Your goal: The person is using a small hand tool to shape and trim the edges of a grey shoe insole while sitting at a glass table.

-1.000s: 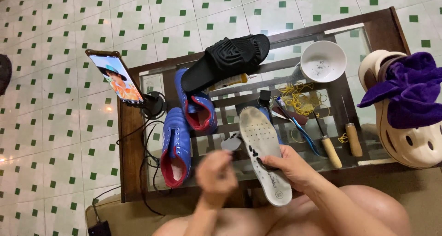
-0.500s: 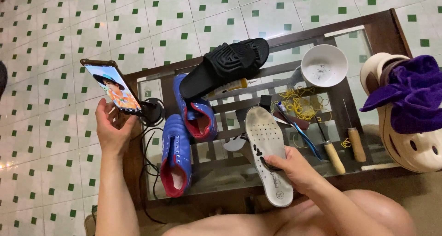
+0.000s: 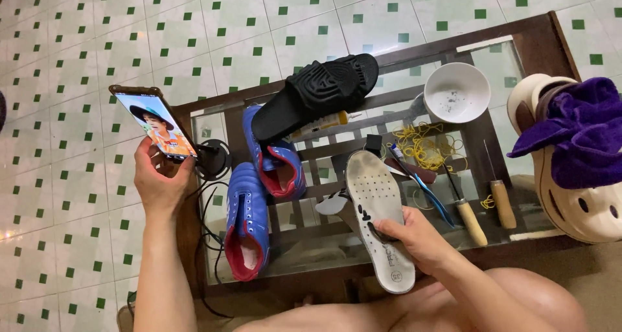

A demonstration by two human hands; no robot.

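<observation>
Since 1 second ago the left hand [image 3: 159,180] has left the insole and reached out left to the phone [image 3: 154,123], which leans on a small stand at the table's [image 3: 518,37] left edge; fingers curl around its lower edge, thumb by the screen, steadying it. The right hand [image 3: 414,238] alone now pinches the white insole [image 3: 379,215], underside up, over the near edge. 2 blue shoes [image 3: 249,218] lie between, a black sandal [image 3: 317,92] propped across the far one.

The glass-topped counter [image 3: 518,40] carries blue shoes [image 3: 247,222] at nine o'clock, a black sandal [image 3: 317,92] at twelve, a white bowl [image 3: 456,92] at two.
</observation>
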